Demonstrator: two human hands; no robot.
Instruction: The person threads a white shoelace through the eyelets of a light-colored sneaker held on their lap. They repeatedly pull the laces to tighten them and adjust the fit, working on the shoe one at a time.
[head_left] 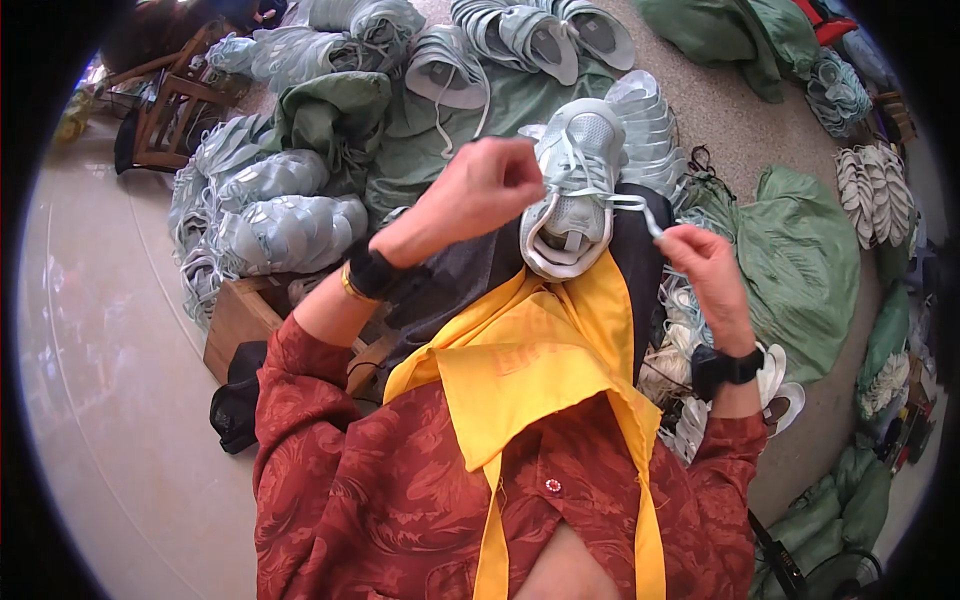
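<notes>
A pale mint sneaker (pixel 588 135) rests at my lap, its toe pointing away and its collar opening toward me. Light laces cross its tongue. Stretched out to the right is one shoelace (pixel 630 203), its end pinched between the thumb and finger of my right hand (pixel 705 268). Just left of the shoe, my left hand (pixel 487 192) is closed, fingers curled in; whatever it may grip is hidden. A yellow apron (pixel 520 370) covers my front below the shoe.
Nested pale shoe uppers (pixel 290 235) are heaped at the left, with more along the back. A green cloth sack (pixel 800 265) lies to the right. Near my left elbow stands a wooden box (pixel 240 325); a wooden chair (pixel 180 115) is at the far left.
</notes>
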